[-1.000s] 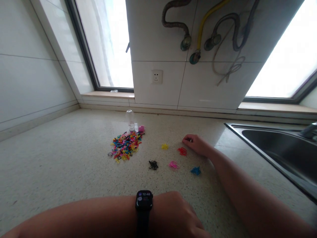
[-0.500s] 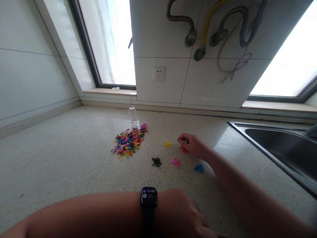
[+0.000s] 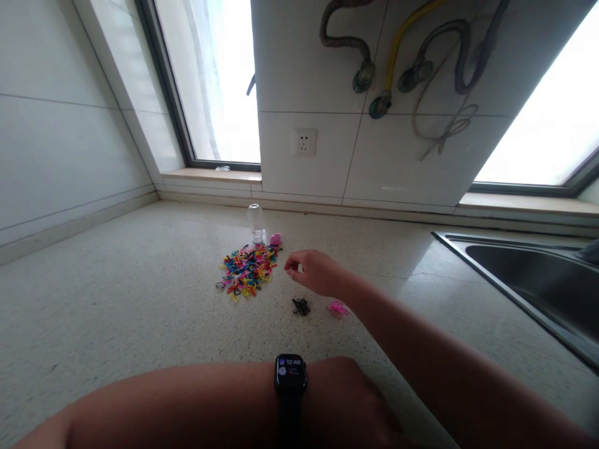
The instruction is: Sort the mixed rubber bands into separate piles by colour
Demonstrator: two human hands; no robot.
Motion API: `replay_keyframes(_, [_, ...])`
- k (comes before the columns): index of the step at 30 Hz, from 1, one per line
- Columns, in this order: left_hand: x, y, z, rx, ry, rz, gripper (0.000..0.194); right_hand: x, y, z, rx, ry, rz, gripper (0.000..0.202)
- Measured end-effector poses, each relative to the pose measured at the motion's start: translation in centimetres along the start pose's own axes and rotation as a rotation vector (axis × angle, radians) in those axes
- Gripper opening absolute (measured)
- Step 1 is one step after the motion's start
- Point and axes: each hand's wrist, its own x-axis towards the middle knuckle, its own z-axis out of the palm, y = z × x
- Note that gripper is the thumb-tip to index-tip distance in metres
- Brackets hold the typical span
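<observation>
My right hand (image 3: 312, 272) hovers over the counter just right of a mixed heap of small coloured rubber bands (image 3: 250, 271). Its thumb and fingers are loosely curved with a gap between them, and nothing shows in them. Below it lie a little pile of black rubber bands (image 3: 301, 306) and one of pink rubber bands (image 3: 337, 308), the latter beside my forearm. Yellow, red and blue piles are hidden behind my right hand and arm. My left hand (image 3: 349, 399) rests low in front, a black watch (image 3: 290, 374) on its wrist; its fingers are dark and hidden.
Behind the heap stands a clear bottle (image 3: 255, 223) with a pink round piece (image 3: 276, 239) beside it. A steel sink (image 3: 524, 274) is set into the counter (image 3: 116, 299) at right. The tiled wall carries a socket (image 3: 306, 143) and hoses (image 3: 390, 56).
My right hand has moved left from the red pile towards the mixed heap, and its arm now covers the blue pile. My left arm stays in front. The view has shifted slightly.
</observation>
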Motion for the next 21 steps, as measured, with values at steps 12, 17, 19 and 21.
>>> replay_keyframes(12, [0.1, 0.0, -0.8, -0.003, -0.027, -0.005, 0.025, 5.6, -0.4, 3.1, -0.221, -0.152, -0.062, 0.019])
replay_keyframes(17, [0.2, -0.1, -0.6, 0.039, 0.009, 0.015, 0.023, 5.6, -0.4, 3.4, -0.244, -0.136, -0.048, 0.020])
replay_keyframes(19, [0.3, -0.1, -0.6, 0.064, 0.016, 0.028, 0.023, 5.5, -0.4, 3.5, -0.246, -0.129, -0.050, 0.019])
replay_keyframes(21, [0.4, -0.1, -0.6, 0.063, 0.015, 0.028, 0.023, 5.4, -0.5, 3.5, -0.249, -0.119, -0.052, 0.019])
